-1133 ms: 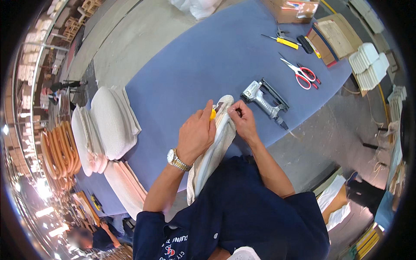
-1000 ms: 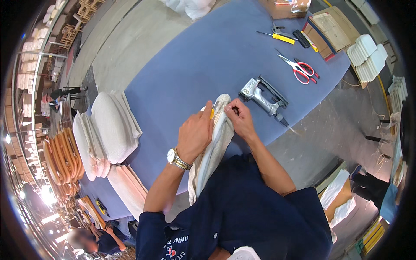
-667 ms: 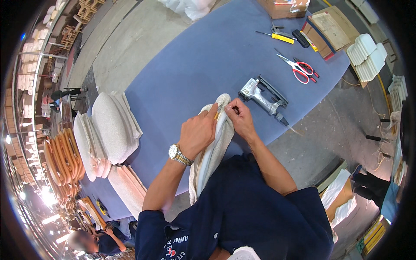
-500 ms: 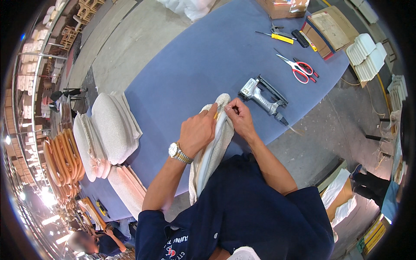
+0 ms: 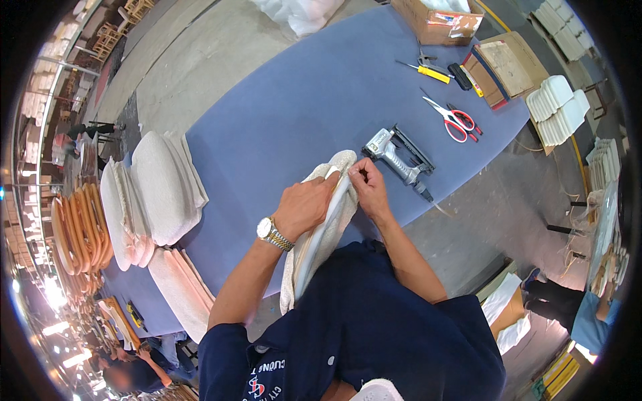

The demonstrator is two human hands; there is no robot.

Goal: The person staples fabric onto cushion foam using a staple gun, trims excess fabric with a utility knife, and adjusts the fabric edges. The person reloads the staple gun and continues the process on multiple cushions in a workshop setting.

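Against the navy shirt (image 5: pixel 361 307), a cream fabric-covered cushion (image 5: pixel 338 234) runs across the middle of the view from about 7 o'clock to 1 o'clock, with a pale strip (image 5: pixel 322 230) along its length. The left hand (image 5: pixel 304 207) lies over its upper half, forefinger stretched toward 1 o'clock and set on the fabric. The right hand (image 5: pixel 370 192) comes in at 3 o'clock, thumb and fingertips narrowed to a pinch on the cushion's edge.

The near end seems braced only by the body, so leaning back could let it slide. Should the pinch pull harder than the left hand presses, the fabric would probably pucker or the strip shift. The bracelet of the wristwatch (image 5: pixel 265 228) might snag the weave. At 2 o'clock, the pneumatic stapler (image 5: pixel 398 162) lies near the cushion's tip; a tug on its air hose (image 5: pixel 443 210) could swing it against the fabric or the right hand.

The shirt partly hides the cushion's near end. The left palm and folded fingers are out of sight, so I cannot tell whether they hold anything. The hose blurs past the bench (image 5: pixel 267 120) edge at 3 o'clock. Farthest off, at 1 o'clock, the cardboard box (image 5: pixel 435 25) is cut by the upper rim, its white contents unclear.
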